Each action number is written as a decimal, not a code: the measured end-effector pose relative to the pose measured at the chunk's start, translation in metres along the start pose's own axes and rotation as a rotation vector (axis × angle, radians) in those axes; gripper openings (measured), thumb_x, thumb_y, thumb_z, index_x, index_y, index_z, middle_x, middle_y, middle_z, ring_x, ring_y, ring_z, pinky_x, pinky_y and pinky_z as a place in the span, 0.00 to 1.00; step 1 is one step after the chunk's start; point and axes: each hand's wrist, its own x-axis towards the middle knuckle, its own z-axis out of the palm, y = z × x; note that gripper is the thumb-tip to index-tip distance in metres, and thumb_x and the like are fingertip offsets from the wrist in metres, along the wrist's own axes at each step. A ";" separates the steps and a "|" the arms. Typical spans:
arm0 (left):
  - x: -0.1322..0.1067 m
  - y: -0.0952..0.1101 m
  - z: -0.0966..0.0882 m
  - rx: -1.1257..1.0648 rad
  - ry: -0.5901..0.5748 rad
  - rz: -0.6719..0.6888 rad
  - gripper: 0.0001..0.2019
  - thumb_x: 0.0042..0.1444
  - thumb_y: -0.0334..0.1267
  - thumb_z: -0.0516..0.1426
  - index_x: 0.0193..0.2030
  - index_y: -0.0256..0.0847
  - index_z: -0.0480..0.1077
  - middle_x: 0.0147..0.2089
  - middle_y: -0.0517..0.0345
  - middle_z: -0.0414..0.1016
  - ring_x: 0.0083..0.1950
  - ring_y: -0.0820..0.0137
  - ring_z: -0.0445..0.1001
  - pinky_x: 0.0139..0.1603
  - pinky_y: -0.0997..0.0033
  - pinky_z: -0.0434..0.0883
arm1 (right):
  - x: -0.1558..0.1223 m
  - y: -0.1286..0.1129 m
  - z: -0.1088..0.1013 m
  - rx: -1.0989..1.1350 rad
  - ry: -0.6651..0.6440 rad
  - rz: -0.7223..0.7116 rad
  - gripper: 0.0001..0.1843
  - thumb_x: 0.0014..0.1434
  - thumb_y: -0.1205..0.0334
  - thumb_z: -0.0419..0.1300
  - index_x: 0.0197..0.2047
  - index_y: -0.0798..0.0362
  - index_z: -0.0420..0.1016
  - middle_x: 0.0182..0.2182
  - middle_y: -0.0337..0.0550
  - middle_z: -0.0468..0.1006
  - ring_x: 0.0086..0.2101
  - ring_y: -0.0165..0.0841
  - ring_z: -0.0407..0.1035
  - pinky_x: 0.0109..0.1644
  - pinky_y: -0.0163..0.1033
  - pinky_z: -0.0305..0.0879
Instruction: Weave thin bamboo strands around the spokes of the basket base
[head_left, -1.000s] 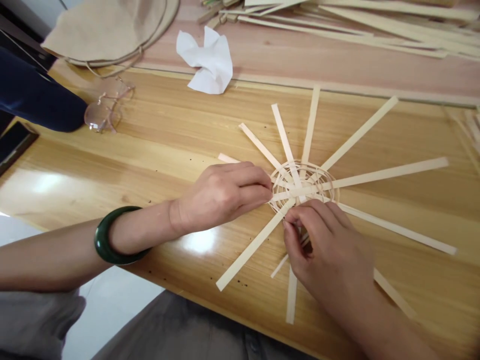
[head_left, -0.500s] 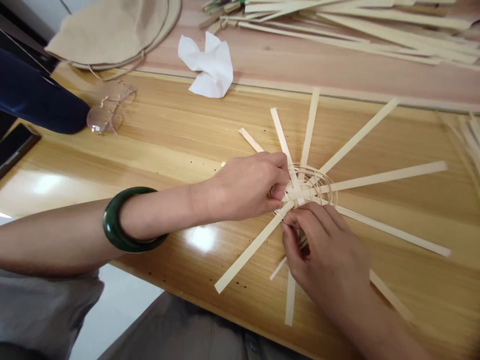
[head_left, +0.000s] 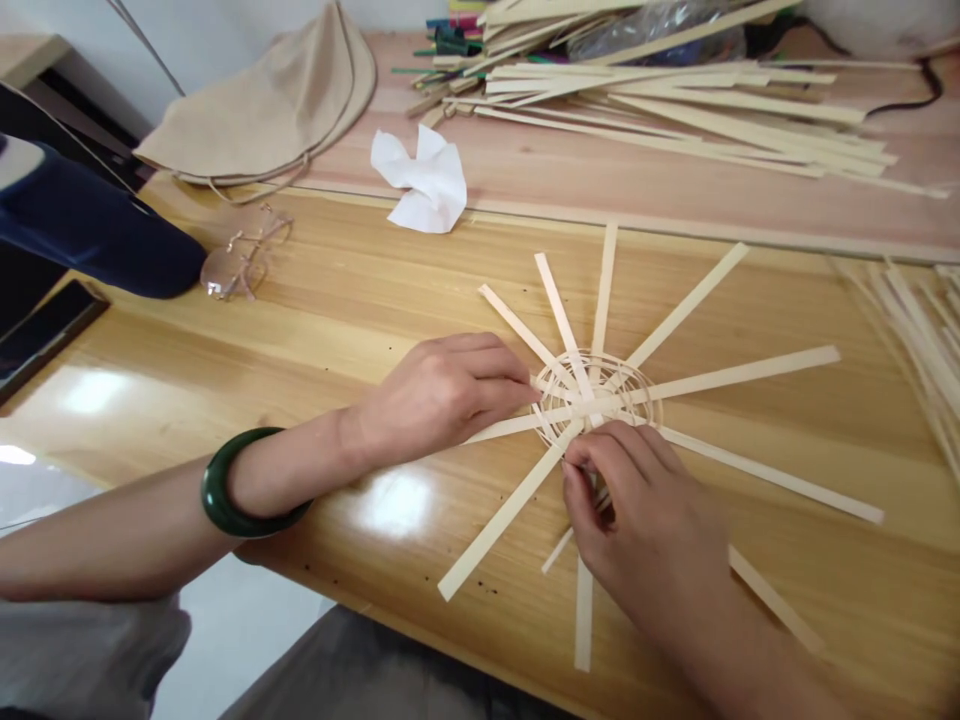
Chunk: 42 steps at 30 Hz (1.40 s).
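Note:
A star of flat bamboo strips [head_left: 686,308] lies on the wooden table [head_left: 337,300], with thin strands woven in a small ring [head_left: 634,385] round its centre. My left hand [head_left: 442,392], a dark green bangle [head_left: 225,490] on its wrist, rests at the ring's left side with fingers pressed together on a spoke and the weave. My right hand [head_left: 645,520] sits at the ring's near edge, thumb and fingers pinched on a thin strand among the spokes; what lies under the palm is hidden.
A crumpled white tissue [head_left: 424,180], a pair of glasses [head_left: 240,262] and a beige hat [head_left: 277,105] lie at the back left, with a dark blue object [head_left: 90,235] and a phone [head_left: 41,335] at the left edge. Loose bamboo strips [head_left: 675,95] pile up behind and more strips [head_left: 919,330] at the right.
My left hand reached in over the ring, then drew back to its left edge. The right hand stayed pinched at the near edge. The view tilted up, showing more of the back.

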 end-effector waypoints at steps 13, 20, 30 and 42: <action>0.006 0.026 0.005 -0.140 0.019 0.071 0.07 0.65 0.32 0.56 0.45 0.39 0.75 0.48 0.51 0.79 0.51 0.66 0.75 0.54 0.65 0.74 | 0.001 -0.002 -0.001 -0.023 -0.013 0.001 0.06 0.62 0.68 0.56 0.32 0.53 0.66 0.29 0.42 0.70 0.33 0.36 0.64 0.36 0.41 0.61; 0.011 0.010 0.023 -0.519 -0.081 -0.104 0.05 0.61 0.28 0.59 0.40 0.35 0.77 0.47 0.49 0.75 0.49 0.69 0.75 0.52 0.72 0.73 | 0.001 -0.002 -0.001 0.033 -0.021 0.037 0.05 0.62 0.70 0.55 0.34 0.52 0.66 0.30 0.41 0.70 0.34 0.35 0.64 0.38 0.40 0.62; 0.017 0.026 0.032 -0.352 -0.030 -0.220 0.04 0.50 0.26 0.63 0.31 0.37 0.73 0.40 0.54 0.75 0.46 0.65 0.73 0.50 0.66 0.70 | 0.001 -0.001 -0.003 0.073 -0.037 0.046 0.05 0.63 0.71 0.55 0.36 0.52 0.65 0.31 0.43 0.71 0.33 0.36 0.64 0.36 0.41 0.62; 0.011 0.042 0.046 -0.347 0.111 -0.336 0.08 0.51 0.25 0.62 0.28 0.38 0.68 0.39 0.55 0.74 0.46 0.65 0.70 0.49 0.65 0.68 | 0.006 0.012 -0.021 0.351 -0.171 0.190 0.05 0.65 0.65 0.55 0.36 0.50 0.71 0.31 0.38 0.74 0.31 0.30 0.69 0.31 0.36 0.65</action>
